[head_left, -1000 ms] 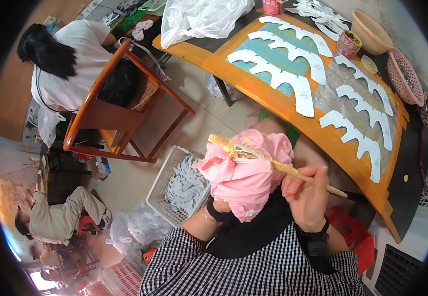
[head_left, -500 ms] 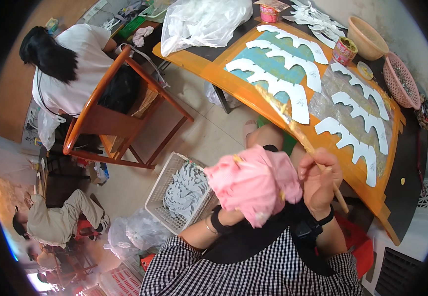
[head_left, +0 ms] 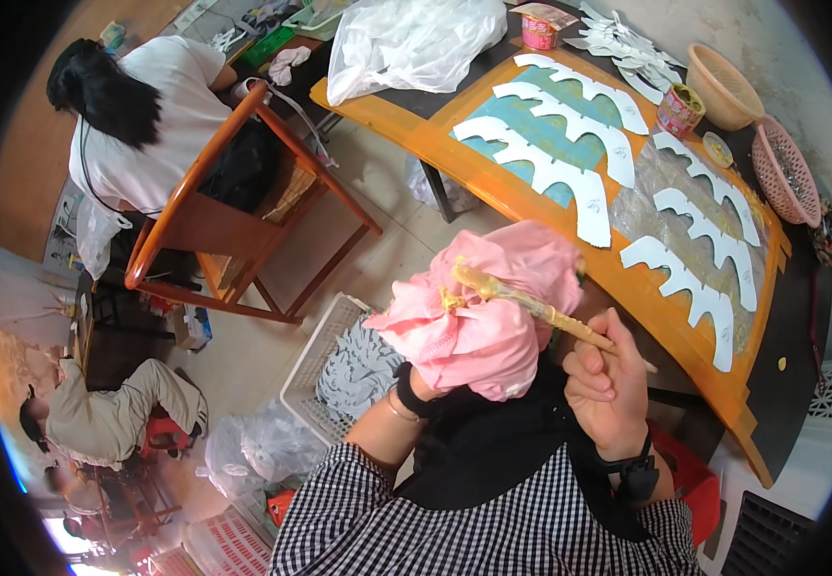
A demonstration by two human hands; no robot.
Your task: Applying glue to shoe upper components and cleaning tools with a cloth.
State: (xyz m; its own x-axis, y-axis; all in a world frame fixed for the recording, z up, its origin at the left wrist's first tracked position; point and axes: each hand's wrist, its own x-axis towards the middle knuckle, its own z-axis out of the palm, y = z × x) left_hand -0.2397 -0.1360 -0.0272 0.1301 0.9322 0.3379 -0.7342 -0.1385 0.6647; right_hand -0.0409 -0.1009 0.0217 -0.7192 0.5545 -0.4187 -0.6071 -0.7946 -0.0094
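Note:
A bunched pink cloth [head_left: 493, 326] with yellow smears is held up in front of me on my left hand [head_left: 426, 386]. The cloth covers that hand's fingers; only the wrist area with a black band shows. My right hand [head_left: 606, 384] is closed around a thin stick-handled brush [head_left: 570, 324]. Its tip, caked with yellow paste, lies against the top of the cloth beside a yellow clump. To the right, white scalloped pieces [head_left: 570, 178] lie in two groups on an orange-edged board [head_left: 406, 132].
Behind the board stand an opened pink tin [head_left: 680, 110], a tan basket [head_left: 726, 86] and a pink basket [head_left: 785, 173]. A white plastic bag [head_left: 416, 43] lies at the far end. Left are a wooden chair [head_left: 186, 250] with a seated person, and a crate [head_left: 306, 403] of grey-white cut pieces.
My right hand has lowered the brush tip from over the board's edge leftward onto the pink cloth. The cloth has shifted upward and turned, its yellow patch now facing up.

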